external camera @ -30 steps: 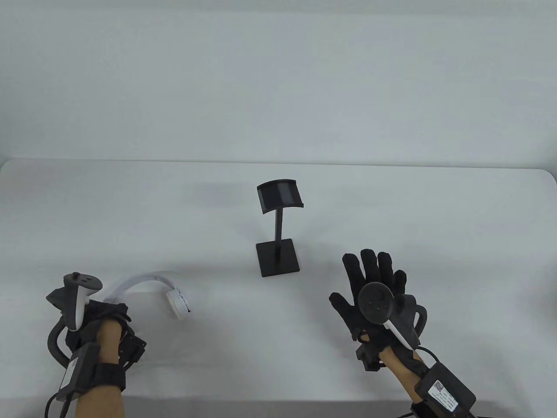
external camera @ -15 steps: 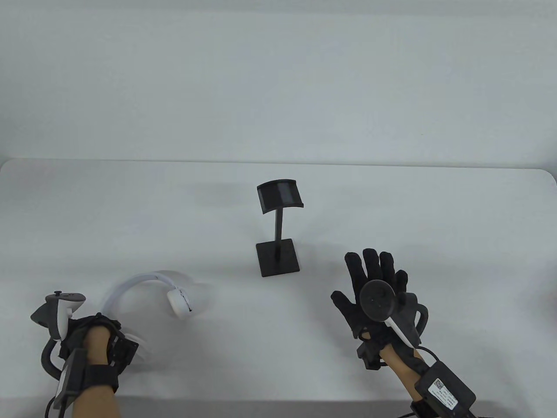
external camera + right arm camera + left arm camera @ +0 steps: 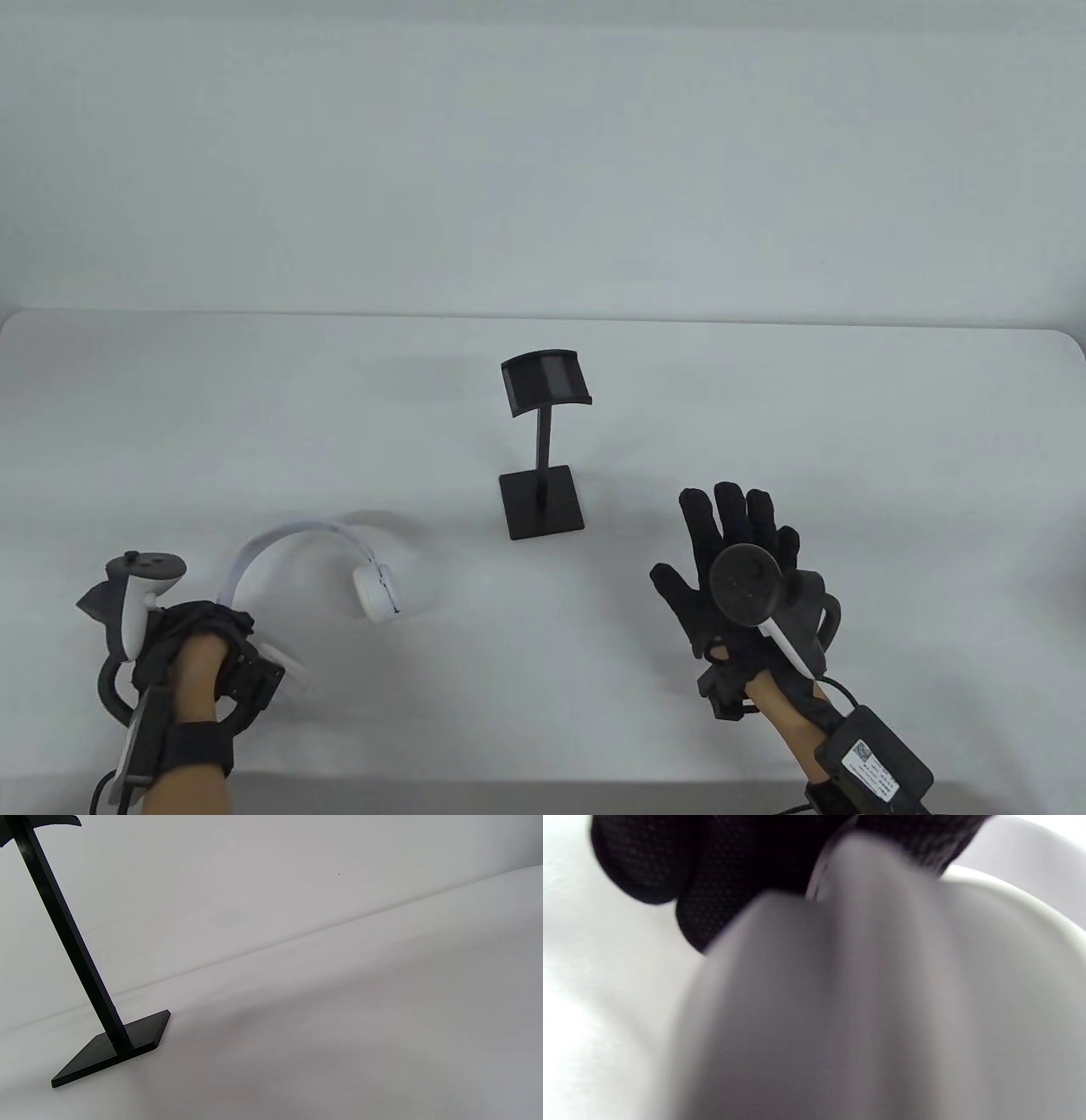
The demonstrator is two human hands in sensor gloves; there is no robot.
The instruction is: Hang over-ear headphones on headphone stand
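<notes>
L hand grips white headphones by one earcup end, at 8 o'clock from stand. R hand spread flat, holds nothing. Risk: free earcup swings, band misses cradle, tips stand on counter.

Left hand grips white headphones — right hand flat near stand.
</notes>
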